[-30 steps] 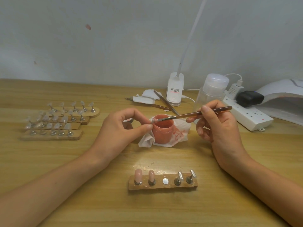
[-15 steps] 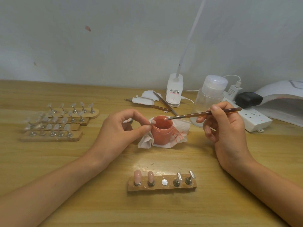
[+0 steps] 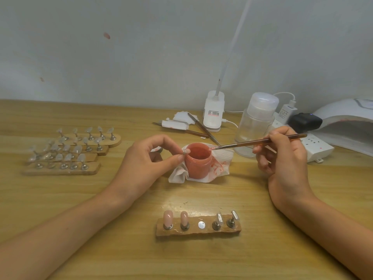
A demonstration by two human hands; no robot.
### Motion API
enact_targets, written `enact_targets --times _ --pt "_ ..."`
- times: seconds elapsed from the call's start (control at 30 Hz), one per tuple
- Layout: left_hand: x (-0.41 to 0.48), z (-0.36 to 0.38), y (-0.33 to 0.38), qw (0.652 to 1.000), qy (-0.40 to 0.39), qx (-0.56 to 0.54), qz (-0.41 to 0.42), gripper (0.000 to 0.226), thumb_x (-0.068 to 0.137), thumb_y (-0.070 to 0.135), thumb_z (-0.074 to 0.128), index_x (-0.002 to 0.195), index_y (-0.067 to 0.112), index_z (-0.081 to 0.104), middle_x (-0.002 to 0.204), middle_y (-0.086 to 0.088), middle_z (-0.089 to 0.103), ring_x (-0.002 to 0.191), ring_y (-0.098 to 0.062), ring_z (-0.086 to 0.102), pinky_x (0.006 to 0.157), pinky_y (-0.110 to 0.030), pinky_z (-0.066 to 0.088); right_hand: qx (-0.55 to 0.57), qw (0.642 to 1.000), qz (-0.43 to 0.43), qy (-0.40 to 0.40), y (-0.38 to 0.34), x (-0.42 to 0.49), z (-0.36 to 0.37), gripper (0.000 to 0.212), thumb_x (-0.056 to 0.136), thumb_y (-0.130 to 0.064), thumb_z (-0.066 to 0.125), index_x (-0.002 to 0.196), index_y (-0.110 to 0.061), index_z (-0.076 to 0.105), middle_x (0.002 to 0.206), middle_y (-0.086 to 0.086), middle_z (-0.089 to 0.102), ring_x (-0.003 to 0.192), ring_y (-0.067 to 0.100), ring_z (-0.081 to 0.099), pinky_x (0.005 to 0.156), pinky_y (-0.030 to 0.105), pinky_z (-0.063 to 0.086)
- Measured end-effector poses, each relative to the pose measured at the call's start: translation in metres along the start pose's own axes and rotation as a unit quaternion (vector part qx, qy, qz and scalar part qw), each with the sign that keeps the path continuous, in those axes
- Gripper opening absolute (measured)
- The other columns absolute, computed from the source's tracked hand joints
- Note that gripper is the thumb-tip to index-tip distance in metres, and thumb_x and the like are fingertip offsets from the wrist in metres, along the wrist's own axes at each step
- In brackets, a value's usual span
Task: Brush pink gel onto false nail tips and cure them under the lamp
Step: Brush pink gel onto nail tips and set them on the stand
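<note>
Pink gel loading: thin brown brush in your right grip touches the round pink jar; left grip pinches a clear nail tip, coat it next

The left hand pinches a small clear false nail tip between thumb and forefinger, just beside the rim of an open round jar of pink gel that stands on a pink-stained white tissue. The right hand holds a thin brown-handled brush, whose bristles seem to touch the jar's right rim. On the near wooden holder strip stand two glossy pink-coated nail tips and, right of a silver disc, two clear ones.
</note>
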State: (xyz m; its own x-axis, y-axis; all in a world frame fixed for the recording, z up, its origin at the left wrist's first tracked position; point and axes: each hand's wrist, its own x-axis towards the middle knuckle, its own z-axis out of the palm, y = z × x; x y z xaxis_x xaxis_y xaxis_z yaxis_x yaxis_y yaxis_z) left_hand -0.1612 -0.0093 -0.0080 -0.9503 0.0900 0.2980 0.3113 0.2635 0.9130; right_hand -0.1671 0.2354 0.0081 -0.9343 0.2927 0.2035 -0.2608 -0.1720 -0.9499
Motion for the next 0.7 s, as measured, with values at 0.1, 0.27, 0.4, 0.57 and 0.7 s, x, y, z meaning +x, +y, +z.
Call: enact_targets --times 0.1,0.27,0.4,0.57,0.7 --pt "0.0 0.001 0.001 1.0 -0.002 0.004 0.003 0.011 0.081 0.019 0.078 0.079 0.027 0.071 0.091 0.006 0.074 0.059 -0.036 0.05 0.061 -0.032 0.051 0.021 1.0 -0.014 0.001 -0.002 0.0 0.0 0.03 0.103 -0.021 0.047 0.075 -0.03 0.053 0.061 -0.004 0.063 0.05 0.009 0.05 0.039 0.015 0.033" --pt "0.0 0.002 0.003 1.0 0.0 0.002 0.005 0.011 0.081 0.02 0.078 0.08 0.029 0.071 0.089 0.008 0.073 0.067 -0.046 0.055 0.069 -0.053 0.053 0.027 0.995 -0.019 -0.093 0.001 -0.001 0.004 0.014 0.095 -0.032 0.054 0.084 -0.023 0.054 0.074 0.003 0.071 0.046 0.007 0.048 0.038 0.015 0.034" --pt "0.0 0.002 0.003 1.0 0.0 0.001 0.002 0.012 0.081 0.018 0.078 0.08 0.029 0.073 0.086 0.009 0.073 0.064 -0.042 0.054 0.07 -0.054 0.053 -0.002 0.989 -0.008 -0.146 0.004 -0.001 0.011 0.018 0.089 -0.037 0.055 0.086 -0.019 0.051 0.079 0.006 0.073 0.047 0.007 0.049 0.037 0.015 0.033" --pt "0.0 0.001 0.003 1.0 0.0 -0.003 0.0 0.01 0.081 0.017 0.078 0.081 0.025 0.073 0.085 0.009 0.073 0.062 -0.034 0.054 0.066 -0.049 0.054 -0.014 0.988 0.011 -0.155 0.005 0.0 0.011 0.022 0.085 -0.039 0.056 0.087 -0.018 0.05 0.08 0.005 0.073 0.047 0.007 0.048 0.037 0.015 0.033" --pt "0.001 0.001 0.002 1.0 -0.006 -0.006 -0.003 0.011 0.081 0.017 0.078 0.08 0.027 0.073 0.085 0.01 0.072 0.064 -0.029 0.054 0.062 -0.039 0.054 -0.026 0.989 0.02 -0.146 0.007 0.001 0.012 0.023 0.085 -0.038 0.056 0.088 -0.017 0.051 0.079 0.005 0.074 0.047 0.008 0.047 0.037 0.016 0.032"
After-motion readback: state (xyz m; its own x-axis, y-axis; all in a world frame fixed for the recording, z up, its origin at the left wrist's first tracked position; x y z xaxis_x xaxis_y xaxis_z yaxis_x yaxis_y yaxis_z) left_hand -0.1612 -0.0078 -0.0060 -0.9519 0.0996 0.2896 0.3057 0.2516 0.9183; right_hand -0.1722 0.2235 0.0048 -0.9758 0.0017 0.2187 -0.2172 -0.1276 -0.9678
